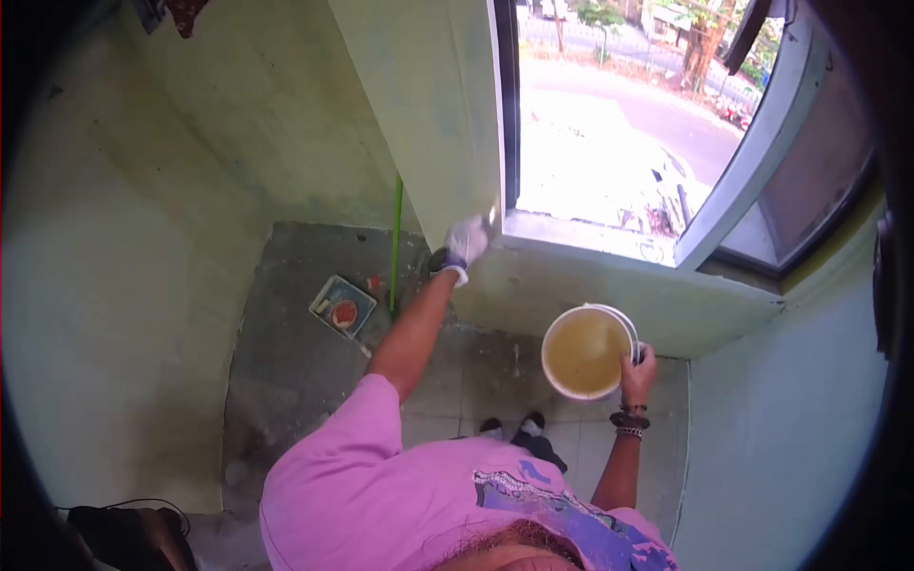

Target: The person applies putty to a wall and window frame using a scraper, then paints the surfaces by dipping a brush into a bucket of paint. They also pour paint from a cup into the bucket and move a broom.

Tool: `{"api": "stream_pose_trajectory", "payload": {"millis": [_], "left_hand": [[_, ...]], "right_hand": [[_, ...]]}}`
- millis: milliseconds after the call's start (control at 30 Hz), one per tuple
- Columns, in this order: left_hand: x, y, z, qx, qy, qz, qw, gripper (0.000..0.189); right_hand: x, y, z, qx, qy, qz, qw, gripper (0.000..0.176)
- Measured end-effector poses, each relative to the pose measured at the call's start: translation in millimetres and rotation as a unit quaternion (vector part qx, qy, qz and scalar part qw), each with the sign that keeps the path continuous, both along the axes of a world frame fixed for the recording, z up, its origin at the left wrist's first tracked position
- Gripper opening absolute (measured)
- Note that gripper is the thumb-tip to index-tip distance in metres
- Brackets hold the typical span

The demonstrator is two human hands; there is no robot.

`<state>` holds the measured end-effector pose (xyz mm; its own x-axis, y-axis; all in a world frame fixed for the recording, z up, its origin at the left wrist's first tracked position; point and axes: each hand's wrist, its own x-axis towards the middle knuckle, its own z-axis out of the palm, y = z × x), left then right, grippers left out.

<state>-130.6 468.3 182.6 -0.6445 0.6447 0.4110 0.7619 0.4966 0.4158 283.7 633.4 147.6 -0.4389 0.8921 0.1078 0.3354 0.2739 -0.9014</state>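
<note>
My left hand (466,240), in a white glove, reaches to the window's lower left corner. Its fingers are closed around a small blurred tool that looks like a paintbrush (492,221), at the edge of the window frame (507,214). A dark band circles that wrist. On the right, my right hand (638,373) grips the rim and handle side of a white bucket (545,360), held above the floor. Cloudy yellowish-beige liquid (583,354) fills much of it. Dark bracelets and a chain sit on my right wrist.
A tray (328,293) with a round reddish-orange container (344,313) lies on the stained grey floor (276,362). A green pole (396,247) leans at the wall. The window opens onto a bright street. A dark object (124,538) with a cable stands at bottom left.
</note>
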Motion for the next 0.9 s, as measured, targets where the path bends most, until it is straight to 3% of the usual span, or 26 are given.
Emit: {"api": "stream_pose_trajectory", "payload": {"millis": [33, 100, 133, 167, 267, 300, 367, 400, 467, 533, 600, 667, 733, 767, 833, 900], "left_hand": [[8.9, -9.8, 8.1, -0.182, -0.093, -0.006, 0.979, 0.033], [20.4, -16.9, 58.8, -0.155, -0.100, -0.020, 0.983, 0.034], [0.1, -9.9, 82.6, -0.160, -0.036, -0.001, 0.986, 0.037], [1.3, -3.2, 138.1, -0.083, -0.027, 0.004, 0.996, 0.029], [5.7, -1.2, 295.5, 0.016, 0.137, 0.016, 0.990, 0.031], [8.4, 4.2, 328.0, 0.118, 0.186, 0.011, 0.975, 0.022], [30.2, 10.9, 376.7, 0.229, 0.246, 0.041, 0.941, 0.022], [25.6, 16.2, 378.9, 0.215, 0.235, 0.053, 0.946, 0.022], [17.9, 24.5, 372.5, 0.187, 0.209, 0.079, 0.957, 0.023], [-5.6, 36.1, 293.8, 0.153, 0.233, 0.062, 0.959, 0.025], [-2.8, 30.4, 208.4, 0.077, 0.099, 0.093, 0.988, 0.026], [0.5, 8.5, 126.7, -0.094, 0.051, 0.020, 0.994, 0.026], [9.5, -16.8, 66.1, -0.126, -0.047, -0.033, 0.990, 0.034], [23.0, -25.3, 50.4, -0.135, -0.025, -0.034, 0.990, 0.037], [51.0, -40.3, 35.3, -0.147, -0.157, -0.008, 0.977, 0.040], [79.6, -44.3, 37.3, -0.099, -0.222, -0.025, 0.970, 0.041]], "right_hand": [[2.0, 0.7, -2.9, 0.001, -0.008, 0.003, 1.000, 0.023], [3.3, 7.4, -10.8, -0.007, -0.002, -0.001, 1.000, 0.022], [5.2, 5.8, -13.4, -0.017, -0.008, 0.000, 1.000, 0.022], [4.8, 6.1, -15.6, -0.018, 0.006, -0.001, 1.000, 0.022], [0.4, 4.5, -11.9, -0.026, 0.039, -0.001, 0.999, 0.022], [-1.2, 5.0, -13.0, -0.021, 0.040, 0.001, 0.999, 0.022], [1.5, 7.3, -20.0, -0.013, 0.038, 0.000, 0.999, 0.023], [0.6, 5.8, -18.3, -0.019, 0.043, -0.009, 0.999, 0.023], [0.0, 7.5, -24.9, -0.026, 0.066, -0.013, 0.997, 0.023], [1.2, 6.7, -20.6, -0.005, 0.031, -0.013, 0.999, 0.024], [-0.6, 10.0, -27.3, -0.032, 0.081, -0.003, 0.996, 0.025], [-1.0, 12.3, -19.9, -0.064, 0.058, -0.010, 0.996, 0.026], [-1.7, 18.2, -22.8, -0.048, 0.077, -0.011, 0.996, 0.024], [-6.2, 27.6, -25.2, -0.035, 0.086, -0.014, 0.996, 0.024], [-13.9, 42.9, -2.8, -0.036, 0.053, -0.008, 0.998, 0.024], [-33.4, 65.3, 1.7, -0.088, 0.134, -0.008, 0.987, 0.026]]}}
